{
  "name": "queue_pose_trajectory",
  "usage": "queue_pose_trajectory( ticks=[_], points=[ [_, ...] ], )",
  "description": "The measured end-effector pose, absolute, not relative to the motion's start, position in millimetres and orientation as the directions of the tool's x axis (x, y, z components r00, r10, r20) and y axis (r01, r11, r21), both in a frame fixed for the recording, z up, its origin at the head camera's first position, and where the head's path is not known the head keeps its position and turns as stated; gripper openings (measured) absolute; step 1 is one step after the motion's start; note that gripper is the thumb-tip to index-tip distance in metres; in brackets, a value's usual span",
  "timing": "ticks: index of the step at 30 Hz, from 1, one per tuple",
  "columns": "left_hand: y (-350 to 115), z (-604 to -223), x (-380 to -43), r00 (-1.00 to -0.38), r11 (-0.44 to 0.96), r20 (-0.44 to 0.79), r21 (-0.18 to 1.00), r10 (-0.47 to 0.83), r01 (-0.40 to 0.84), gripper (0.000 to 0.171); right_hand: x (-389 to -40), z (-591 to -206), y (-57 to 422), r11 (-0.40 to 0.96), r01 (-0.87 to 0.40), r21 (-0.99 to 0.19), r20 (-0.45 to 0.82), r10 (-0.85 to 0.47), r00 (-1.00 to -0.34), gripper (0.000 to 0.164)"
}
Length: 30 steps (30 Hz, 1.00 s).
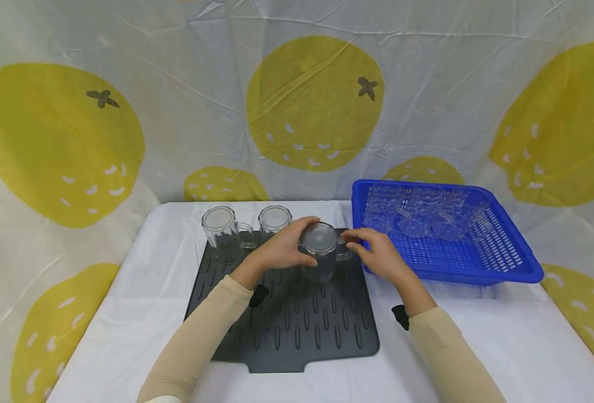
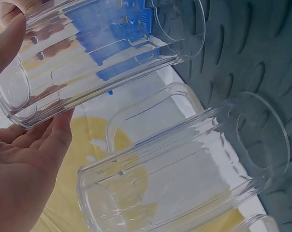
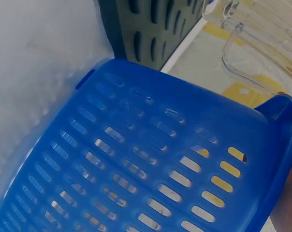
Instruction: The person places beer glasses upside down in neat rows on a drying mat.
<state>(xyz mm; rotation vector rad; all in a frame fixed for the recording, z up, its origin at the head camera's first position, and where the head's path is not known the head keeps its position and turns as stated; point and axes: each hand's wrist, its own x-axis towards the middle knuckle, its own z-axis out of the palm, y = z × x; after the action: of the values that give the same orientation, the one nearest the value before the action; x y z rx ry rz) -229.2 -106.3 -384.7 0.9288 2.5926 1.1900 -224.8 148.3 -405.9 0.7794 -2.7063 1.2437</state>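
A clear glass mug point(image 1: 319, 270) is upside down over the upper right part of a dark ribbed drying mat point(image 1: 297, 330). My left hand point(image 1: 283, 247) grips it near the base, thumb and fingers around its side. At its handle, my right hand point(image 1: 380, 257) pinches with thumb and fingertips. The left wrist view shows the held mug point(image 2: 122, 53) with its rim close over the mat. Another inverted mug point(image 2: 175, 179) stands beside it on the mat. Farther left is one more upturned mug point(image 1: 222, 238), its handle pointing right.
A blue perforated basket point(image 1: 458, 274) stands right of the mat, its rim close to my right hand. Several clear mugs point(image 1: 413, 210) lie along its back side. White cloth point(image 1: 141, 291) covers the table. Behind hangs a curtain point(image 1: 186, 112) printed with yellow fruit.
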Motion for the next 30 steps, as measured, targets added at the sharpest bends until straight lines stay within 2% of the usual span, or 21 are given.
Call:
queue_pose_trajectory(
  ticks=[8, 24, 30],
  points=[
    [-97.5, -377.7, -243.9, -0.778, 0.581, 0.093, 0.612, 0.621, 0.536, 0.088, -233.3, -406.7, 150.6, 0.584, -0.462, -0.667, 0.255, -0.404, -0.879, 0.027],
    [-91.4, -368.3, -260.6, -0.768, 0.657, 0.025, 0.502, 0.639, 0.563, 0.088, -244.1, -411.1, 150.6, 0.613, -0.497, -0.614, 0.292, -0.409, -0.865, 0.024],
    [-90.9, -368.1, -264.4, -0.764, 0.67, 0.014, 0.471, 0.645, 0.574, 0.089, -246.8, -411.3, 148.2, 0.623, -0.546, -0.56, 0.338, -0.43, -0.837, 0.022]
  ],
)
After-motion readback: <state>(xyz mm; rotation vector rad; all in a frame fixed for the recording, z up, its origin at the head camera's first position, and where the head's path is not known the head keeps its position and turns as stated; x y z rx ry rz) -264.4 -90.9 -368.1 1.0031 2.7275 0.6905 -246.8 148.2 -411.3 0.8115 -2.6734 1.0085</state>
